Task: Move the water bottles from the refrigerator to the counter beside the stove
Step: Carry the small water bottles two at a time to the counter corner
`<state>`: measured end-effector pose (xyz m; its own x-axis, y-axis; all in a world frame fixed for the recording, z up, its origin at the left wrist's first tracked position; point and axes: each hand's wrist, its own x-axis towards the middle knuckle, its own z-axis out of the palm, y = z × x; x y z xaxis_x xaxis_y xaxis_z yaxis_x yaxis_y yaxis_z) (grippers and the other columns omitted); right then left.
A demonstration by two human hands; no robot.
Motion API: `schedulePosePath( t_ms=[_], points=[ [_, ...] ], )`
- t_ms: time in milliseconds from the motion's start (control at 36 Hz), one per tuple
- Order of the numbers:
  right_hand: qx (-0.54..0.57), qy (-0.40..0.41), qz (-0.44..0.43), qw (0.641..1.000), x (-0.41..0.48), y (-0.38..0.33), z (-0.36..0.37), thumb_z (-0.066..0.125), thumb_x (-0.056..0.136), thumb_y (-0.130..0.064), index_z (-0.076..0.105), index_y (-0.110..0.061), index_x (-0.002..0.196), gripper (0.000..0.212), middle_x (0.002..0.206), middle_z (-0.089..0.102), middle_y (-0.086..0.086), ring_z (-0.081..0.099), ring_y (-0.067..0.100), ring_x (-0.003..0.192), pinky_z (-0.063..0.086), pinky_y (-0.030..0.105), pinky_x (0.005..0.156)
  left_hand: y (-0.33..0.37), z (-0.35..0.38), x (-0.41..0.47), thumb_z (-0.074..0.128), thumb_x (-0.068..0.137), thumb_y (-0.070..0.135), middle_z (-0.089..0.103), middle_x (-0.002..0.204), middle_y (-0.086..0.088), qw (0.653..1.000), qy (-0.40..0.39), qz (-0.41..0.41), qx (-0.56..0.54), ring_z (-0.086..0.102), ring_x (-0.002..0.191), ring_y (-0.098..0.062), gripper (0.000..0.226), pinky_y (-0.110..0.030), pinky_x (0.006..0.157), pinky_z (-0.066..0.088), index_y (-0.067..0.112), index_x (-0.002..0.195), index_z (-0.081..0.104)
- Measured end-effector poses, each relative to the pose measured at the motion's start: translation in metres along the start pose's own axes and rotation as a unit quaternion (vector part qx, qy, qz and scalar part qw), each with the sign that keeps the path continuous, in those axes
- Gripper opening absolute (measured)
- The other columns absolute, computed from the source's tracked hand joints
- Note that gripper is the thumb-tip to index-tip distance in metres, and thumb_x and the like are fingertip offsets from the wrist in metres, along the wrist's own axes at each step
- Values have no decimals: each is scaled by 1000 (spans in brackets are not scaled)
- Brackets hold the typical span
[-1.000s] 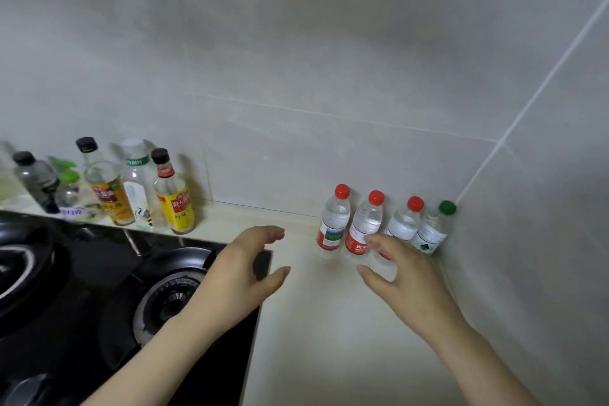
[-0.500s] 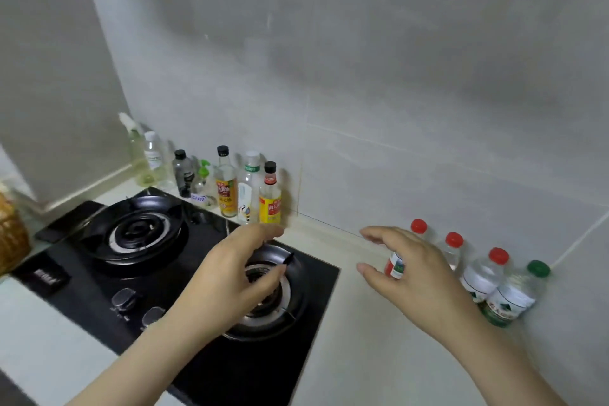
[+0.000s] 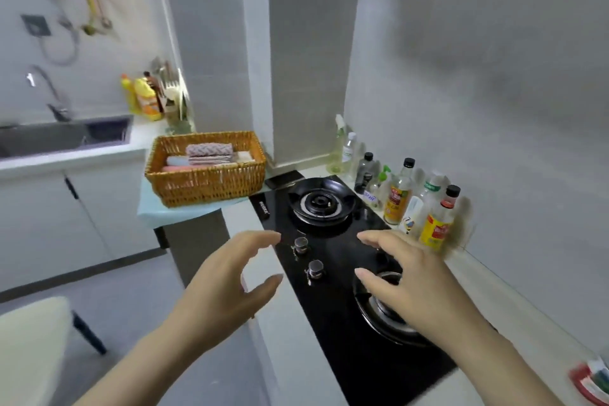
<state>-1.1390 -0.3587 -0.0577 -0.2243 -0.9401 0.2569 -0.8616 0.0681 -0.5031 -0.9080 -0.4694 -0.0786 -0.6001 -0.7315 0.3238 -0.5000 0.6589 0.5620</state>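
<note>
Status: both hands empty. Left hand (image 3: 230, 280) is released, fingers loosely spread, thumb apart, hovering over the front edge of the worktop (image 3: 487, 283) just left of the knobs (image 3: 301, 242). Right hand (image 3: 421, 287) is in the same state, relaxed and holding nothing, above the near burner of the stove (image 3: 333, 306).

Water bottles (image 3: 591, 379): we only get a blurred red and green sliver at the bottom right edge of the view, on the worktop to the right of the stove. It looks like caps and labels. We can't count them from this.

The refrigerator is not in view, so we can't check what's left inside it.

Our read: at least some bottles are already delivered beside the stove, and nothing is in transit. Either the job is done or another fetch trip is due; the view doesn't settle which. The camera faces left along the kitchen, toward the wicker basket (image 3: 204, 188) and the sink (image 3: 66, 138), which would fit heading off for another load, but that's a guess.

The condiment bottles (image 3: 436, 224) lined up against the wall behind the stove are not ours and look untouched.
</note>
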Motion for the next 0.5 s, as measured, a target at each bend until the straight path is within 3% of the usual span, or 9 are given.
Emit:
schedulePosePath(
  t_ms=[83,167,222,361,417,500],
  points=[
    [5,-24,-53,998,17,-33,17,68,84,-34,57,-32,126,44,121,56,-24,49,-7,113,30,-3,88,-14,-30,-22,72,80,29,54,121,22,998,43,-36,6,53,109,4,47,-18,94,46,38,121,52],
    [22,-40,-99,994,32,-71,34,68,84,-33,57,-31,127,44,118,54,-26,47,-10,110,32,-3,87,-32,-59,-46,72,79,31,46,112,37,995,76,-68,14,45,102,24,47,0,83,39,46,116,47],
    [25,-51,-132,990,41,-99,46,67,85,-33,56,-31,128,44,117,52,-26,46,-10,111,30,-4,89,-46,-78,-65,71,79,31,45,113,38,991,98,-92,22,42,104,27,48,7,79,34,41,120,50],
    [27,-75,-216,973,56,-179,85,66,85,-36,55,-30,129,45,120,51,-26,42,-14,111,25,-7,90,-74,-139,-121,72,80,26,58,120,20,976,163,-141,32,55,110,3,47,-12,95,42,34,123,54],
    [33,-83,-245,965,58,-213,100,66,86,-37,54,-30,130,46,121,52,-24,42,-13,112,26,-5,91,-88,-163,-145,72,81,27,59,120,20,969,187,-156,45,55,111,4,46,-10,94,41,35,122,54],
    [37,-95,-294,950,58,-265,126,65,87,-37,51,-30,132,48,129,52,-19,39,-12,116,27,4,98,-112,-197,-184,64,80,44,57,118,26,959,213,-174,65,51,112,10,43,-8,94,42,38,122,53]
  ],
)
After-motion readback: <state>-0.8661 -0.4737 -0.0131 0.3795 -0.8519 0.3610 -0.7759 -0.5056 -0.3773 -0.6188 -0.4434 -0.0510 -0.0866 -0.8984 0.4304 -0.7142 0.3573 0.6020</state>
